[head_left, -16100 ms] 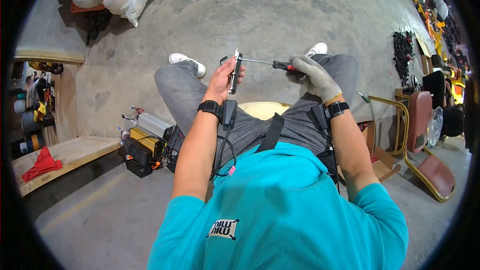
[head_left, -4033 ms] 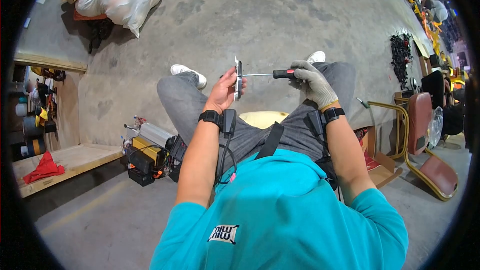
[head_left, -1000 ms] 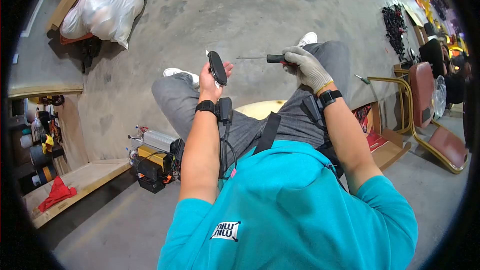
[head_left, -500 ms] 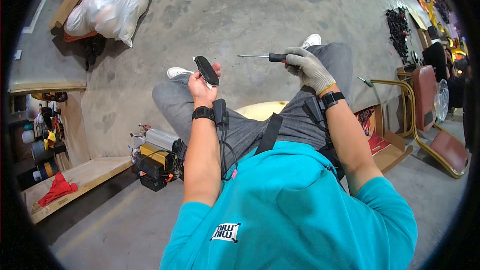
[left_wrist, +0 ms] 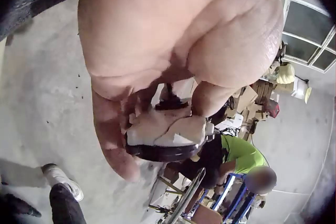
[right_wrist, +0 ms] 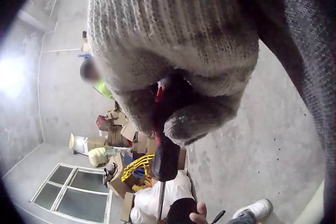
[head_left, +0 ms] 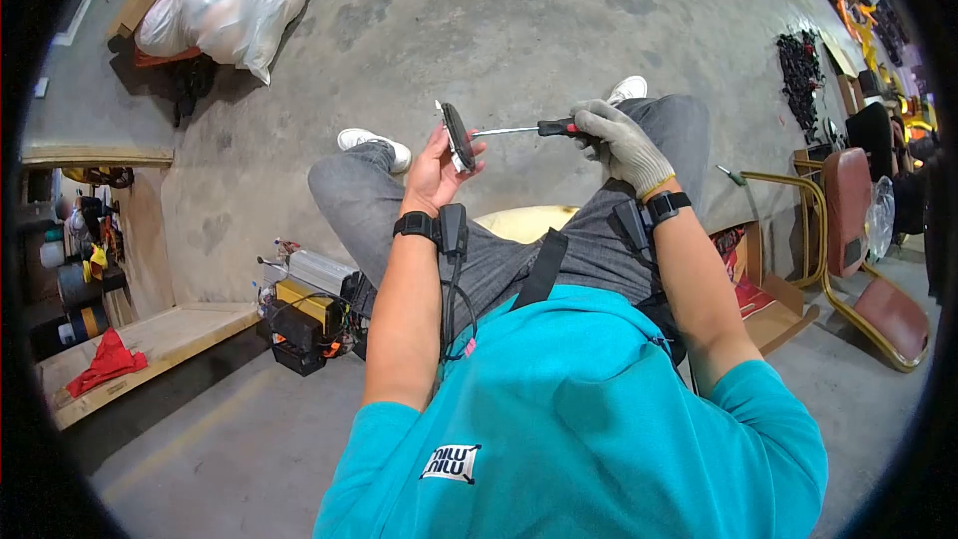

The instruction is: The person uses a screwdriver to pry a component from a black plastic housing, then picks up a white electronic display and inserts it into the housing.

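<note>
My bare left hand (head_left: pixel 431 180) grips a black oval part (head_left: pixel 459 138), thumb on one side and fingers on the other. The part stands nearly on edge, its dark face turned to the right. In the left wrist view a pale, torn-looking layer (left_wrist: pixel 167 129) sits against its black rim. My right hand (head_left: pixel 624 148), in a knitted glove, holds a screwdriver (head_left: pixel 555 128) by its black and red handle. The screwdriver's shaft (head_left: pixel 507 131) points left, with its tip right at the part's dark face. In the right wrist view, gloved fingers (right_wrist: pixel 197 121) curl round the handle.
Below the left forearm, a metal-cased device (head_left: pixel 309 274) with wires stands on the floor. A low wooden ledge (head_left: pixel 190 324) bears a red cloth (head_left: pixel 108 364). A white sack (head_left: pixel 230 15) lies far left; a chair (head_left: pixel 848 225) and an open carton (head_left: pixel 778 309) are at right.
My left hand has moved right and turned the black oval part from face up to nearly on edge. The gap to the screwdriver tip has closed; my right hand has stayed almost in place.
</note>
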Demonstrator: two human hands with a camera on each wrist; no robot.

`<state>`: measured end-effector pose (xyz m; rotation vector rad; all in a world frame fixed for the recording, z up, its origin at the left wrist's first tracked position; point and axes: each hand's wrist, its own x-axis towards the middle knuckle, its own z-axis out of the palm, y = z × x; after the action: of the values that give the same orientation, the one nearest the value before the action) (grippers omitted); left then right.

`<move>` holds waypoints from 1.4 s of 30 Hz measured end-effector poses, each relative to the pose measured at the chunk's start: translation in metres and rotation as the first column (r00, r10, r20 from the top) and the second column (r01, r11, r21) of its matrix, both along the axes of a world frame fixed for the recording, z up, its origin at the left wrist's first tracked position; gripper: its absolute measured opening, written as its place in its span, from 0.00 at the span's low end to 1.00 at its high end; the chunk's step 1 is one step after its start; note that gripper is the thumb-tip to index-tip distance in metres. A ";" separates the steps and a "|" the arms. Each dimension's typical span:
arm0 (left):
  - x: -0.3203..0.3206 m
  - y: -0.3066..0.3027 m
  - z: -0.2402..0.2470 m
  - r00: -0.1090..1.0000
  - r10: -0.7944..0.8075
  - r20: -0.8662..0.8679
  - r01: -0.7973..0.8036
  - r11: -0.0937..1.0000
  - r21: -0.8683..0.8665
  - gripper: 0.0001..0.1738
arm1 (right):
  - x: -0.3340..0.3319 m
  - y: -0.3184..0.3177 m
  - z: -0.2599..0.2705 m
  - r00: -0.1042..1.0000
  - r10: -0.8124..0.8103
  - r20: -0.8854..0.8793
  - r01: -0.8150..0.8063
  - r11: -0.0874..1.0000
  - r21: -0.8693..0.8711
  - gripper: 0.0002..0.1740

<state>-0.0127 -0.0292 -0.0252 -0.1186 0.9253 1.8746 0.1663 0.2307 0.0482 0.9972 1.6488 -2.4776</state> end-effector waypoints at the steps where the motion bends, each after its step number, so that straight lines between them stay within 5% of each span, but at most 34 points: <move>1: 0.000 0.000 0.000 0.997 -0.041 -0.067 0.039 0.999 -0.029 0.24 | 0.001 0.001 -0.002 1.000 0.019 -0.013 -0.019 1.000 -0.008 0.19; 7: -0.004 0.001 -0.010 0.997 -0.055 -0.055 0.058 0.997 0.050 0.34 | 0.002 0.002 -0.007 0.994 0.089 -0.057 -0.090 0.996 -0.023 0.17; 26: 0.002 0.000 0.005 0.992 -0.087 -0.086 0.091 0.995 0.044 0.39 | 0.000 0.000 -0.002 0.994 0.107 0.000 -0.107 0.994 0.000 0.16; 37: 0.001 0.000 0.006 0.988 -0.076 -0.137 0.085 0.995 0.062 0.42 | 0.002 -0.005 0.012 0.949 0.156 0.273 -0.152 0.988 -0.035 0.21; 42: 0.001 -0.001 0.007 0.985 -0.077 -0.153 0.088 0.994 0.065 0.43 | 0.002 -0.001 0.001 0.984 0.151 0.091 -0.145 0.987 -0.063 0.18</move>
<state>-0.0117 -0.0303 -0.0186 0.1051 0.9491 1.8564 0.1681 0.2299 0.0488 0.9344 1.5555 -2.3293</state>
